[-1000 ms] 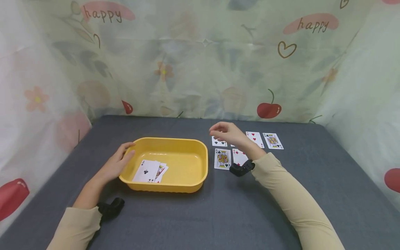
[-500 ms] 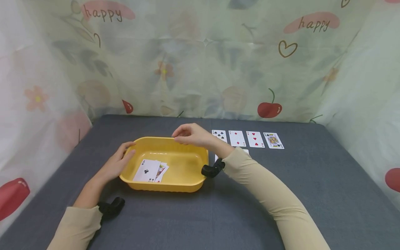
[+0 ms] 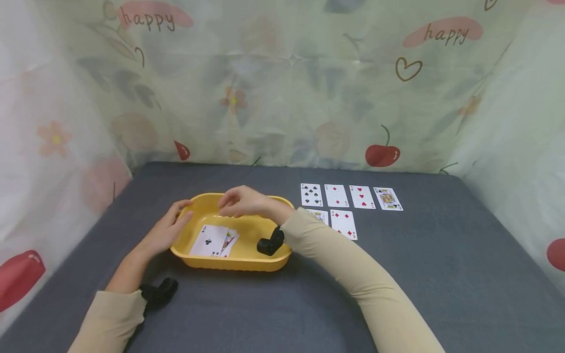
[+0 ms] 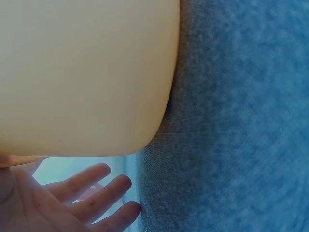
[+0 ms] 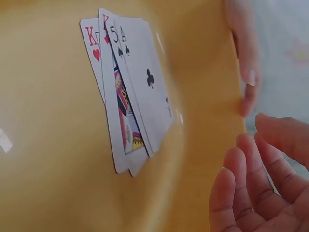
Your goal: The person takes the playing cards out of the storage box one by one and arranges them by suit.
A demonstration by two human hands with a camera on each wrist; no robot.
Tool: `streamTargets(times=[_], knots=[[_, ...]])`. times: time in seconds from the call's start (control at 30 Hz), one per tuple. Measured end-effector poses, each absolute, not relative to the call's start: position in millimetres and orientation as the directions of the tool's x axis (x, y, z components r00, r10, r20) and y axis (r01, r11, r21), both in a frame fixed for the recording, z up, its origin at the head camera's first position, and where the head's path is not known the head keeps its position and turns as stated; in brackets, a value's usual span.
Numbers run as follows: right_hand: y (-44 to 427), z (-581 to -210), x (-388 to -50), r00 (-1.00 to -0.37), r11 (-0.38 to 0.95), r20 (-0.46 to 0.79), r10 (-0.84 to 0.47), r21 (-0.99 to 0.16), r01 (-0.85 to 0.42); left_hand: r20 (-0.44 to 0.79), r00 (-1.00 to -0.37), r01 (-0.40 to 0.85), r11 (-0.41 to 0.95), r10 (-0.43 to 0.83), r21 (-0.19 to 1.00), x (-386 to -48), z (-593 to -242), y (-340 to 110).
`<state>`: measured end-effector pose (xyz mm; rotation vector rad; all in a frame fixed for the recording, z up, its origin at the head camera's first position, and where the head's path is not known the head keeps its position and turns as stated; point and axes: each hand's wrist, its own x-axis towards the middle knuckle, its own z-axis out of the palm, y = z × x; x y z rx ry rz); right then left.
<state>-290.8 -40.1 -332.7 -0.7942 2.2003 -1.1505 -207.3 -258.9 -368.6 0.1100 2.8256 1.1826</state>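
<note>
The yellow plastic basin point(image 3: 234, 264) stands on the dark cloth. My left hand point(image 3: 164, 231) holds its left rim, thumb inside and fingers outside; in the left wrist view several fingertips point(image 4: 116, 186) stick out loosely past the basin's wall. My right hand point(image 3: 248, 202) hovers over the basin with loosely bent fingers and no card between them. In the basin a small overlapping pile lies face up: an ace of clubs point(image 5: 149, 79) on top, a five of spades under it, then two red kings, one a king of hearts point(image 5: 93, 41). The pile is apart from my right fingers.
Right of the basin, a back row holds a spade card point(image 3: 312, 195), a two of diamonds point(image 3: 337, 196), a three of hearts point(image 3: 362, 197) and a king of clubs point(image 3: 388, 199). Before it lie a four of diamonds point(image 3: 344, 224) and a face card point(image 3: 323, 216) partly behind my right sleeve.
My right hand has moved left from above the laid-out cards to over the basin, uncovering the back row. My left hand stays at the rim, and the pile has not changed.
</note>
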Motion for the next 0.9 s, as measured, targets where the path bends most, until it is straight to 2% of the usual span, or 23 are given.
streamTargets(times=[0.27, 0.57, 0.9], knots=[[-61.9, -345.4, -290.8, -0.662, 0.502, -0.191, -0.725, -0.805, -0.317, -0.042, -0.994, 0.038, 0.699, 0.097, 0.714, -207.3, -369.4, -260.7], [-73.5, -356.5, -288.2, -0.678, 0.576, -0.224, -0.700, -0.739, -0.351, -0.054, -0.994, 0.027, 0.692, 0.095, 0.722, -207.3, -368.6, -259.8], [-73.6, -360.4, -287.7, -0.666, 0.634, -0.259, -0.699, -0.655, -0.411, -0.054, -0.995, 0.021, 0.695, 0.086, 0.719, -207.9, -367.3, -258.1]])
